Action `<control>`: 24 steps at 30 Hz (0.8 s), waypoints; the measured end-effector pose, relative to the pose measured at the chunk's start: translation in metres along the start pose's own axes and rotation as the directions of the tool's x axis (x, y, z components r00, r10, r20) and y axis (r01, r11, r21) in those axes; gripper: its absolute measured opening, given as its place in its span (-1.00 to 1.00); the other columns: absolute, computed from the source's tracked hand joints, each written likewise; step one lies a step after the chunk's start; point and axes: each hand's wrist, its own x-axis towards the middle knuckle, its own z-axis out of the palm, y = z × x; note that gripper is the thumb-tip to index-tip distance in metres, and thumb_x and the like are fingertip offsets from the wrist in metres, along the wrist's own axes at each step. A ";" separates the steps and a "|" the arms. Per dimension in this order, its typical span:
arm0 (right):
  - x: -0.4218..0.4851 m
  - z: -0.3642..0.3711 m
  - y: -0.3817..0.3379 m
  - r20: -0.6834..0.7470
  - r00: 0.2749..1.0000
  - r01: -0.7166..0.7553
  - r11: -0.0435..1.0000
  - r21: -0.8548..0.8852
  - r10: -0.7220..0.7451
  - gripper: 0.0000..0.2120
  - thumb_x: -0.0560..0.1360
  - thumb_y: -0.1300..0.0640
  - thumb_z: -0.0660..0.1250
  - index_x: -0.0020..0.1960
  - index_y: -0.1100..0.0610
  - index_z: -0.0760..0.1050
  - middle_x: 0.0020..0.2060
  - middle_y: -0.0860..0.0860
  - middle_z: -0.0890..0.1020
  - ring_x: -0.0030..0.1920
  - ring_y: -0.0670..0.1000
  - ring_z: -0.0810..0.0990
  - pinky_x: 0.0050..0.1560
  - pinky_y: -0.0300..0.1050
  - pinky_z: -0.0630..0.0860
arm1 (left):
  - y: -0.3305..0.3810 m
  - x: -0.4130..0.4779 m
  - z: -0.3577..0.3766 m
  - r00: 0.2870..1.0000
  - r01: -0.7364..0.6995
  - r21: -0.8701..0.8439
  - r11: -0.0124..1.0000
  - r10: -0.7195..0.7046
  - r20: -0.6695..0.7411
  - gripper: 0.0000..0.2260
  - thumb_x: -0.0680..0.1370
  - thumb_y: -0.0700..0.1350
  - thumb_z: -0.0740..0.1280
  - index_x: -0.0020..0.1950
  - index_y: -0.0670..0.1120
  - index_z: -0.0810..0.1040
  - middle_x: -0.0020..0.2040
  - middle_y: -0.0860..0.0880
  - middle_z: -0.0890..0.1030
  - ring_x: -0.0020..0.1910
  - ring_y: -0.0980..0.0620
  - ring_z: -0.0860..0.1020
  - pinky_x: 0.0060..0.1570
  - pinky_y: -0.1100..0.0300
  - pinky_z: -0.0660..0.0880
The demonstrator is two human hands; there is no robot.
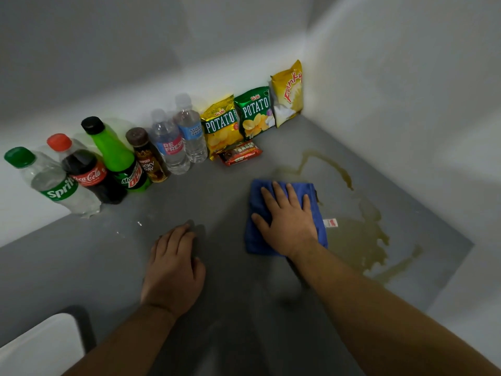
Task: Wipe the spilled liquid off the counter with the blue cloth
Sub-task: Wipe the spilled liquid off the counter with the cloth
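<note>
- Blue cloth (pixel 254 240) lies folded flat on the grey counter (pixel 108 253), right of centre. Its right edge meets the spilled liquid (pixel 357 240), and a small white tag (pixel 330 223) sticks out on that side.
- Right hand (pixel 287 221) presses palm-down on top of the cloth. Its fingers (pixel 279 194) are straight and slightly spread and point toward the back wall, with the thumb out to the left. Nothing is curled round the fabric.
- Left hand (pixel 173 270) rests palm-down on bare counter, well to the left of the cloth and apart from it. Its fingers are relaxed and a little bent, the tips touch the surface, and it holds nothing.
- Yellowish-brown liquid spreads in a wide pool to the right of the cloth. A thin trail loops from it up toward the back corner.
- Along the back wall, left to right, stand a Sprite bottle (pixel 51 183), a Coca-Cola bottle (pixel 86 172), a Mountain Dew bottle (pixel 119 158), a small brown bottle (pixel 149 158) and two water bottles (pixel 169 142).
- Further right, a yellow potato-chip bag (pixel 221 126), a green potato-chip bag (pixel 254 112) and a yellow Funky bag (pixel 288 93) lean against the wall into the corner.
- A red snack pack (pixel 240 153) lies flat in front of the yellow chip bag.
</note>
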 end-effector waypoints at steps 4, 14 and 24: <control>-0.022 0.013 -0.017 0.066 0.989 0.132 0.991 -0.020 -0.131 -0.25 0.58 -0.42 -0.21 0.68 -0.13 -0.13 0.69 -0.07 -0.11 0.66 0.11 -0.25 0.57 0.37 -0.27 | 0.007 0.008 0.000 0.999 0.054 0.017 0.998 -0.053 -0.005 -0.48 0.50 0.02 0.14 0.33 -0.23 0.54 0.36 -0.23 0.54 0.34 -0.26 0.48 0.39 -0.22 0.41; 0.047 -0.008 0.025 0.045 0.991 0.127 0.992 -0.027 -0.125 -0.32 0.63 -0.40 -0.14 0.68 -0.17 -0.06 0.69 -0.11 -0.04 0.67 0.08 -0.12 0.59 0.37 -0.16 | 0.060 0.046 0.021 1.000 -0.001 -0.048 0.999 0.000 -0.007 -0.54 0.48 -0.10 0.39 0.37 -0.18 0.54 0.40 -0.18 0.53 0.39 -0.19 0.48 0.43 -0.15 0.40; 0.032 -0.003 0.028 0.083 0.974 0.214 0.977 -0.005 -0.213 -0.34 0.62 -0.35 -0.25 0.68 -0.18 -0.11 0.69 -0.13 -0.10 0.66 0.07 -0.23 0.57 0.33 -0.31 | 0.072 0.092 0.036 0.999 0.046 -0.063 0.997 -0.047 -0.012 -0.52 0.51 -0.09 0.37 0.42 -0.14 0.48 0.46 -0.14 0.47 0.49 -0.13 0.38 0.57 -0.15 0.18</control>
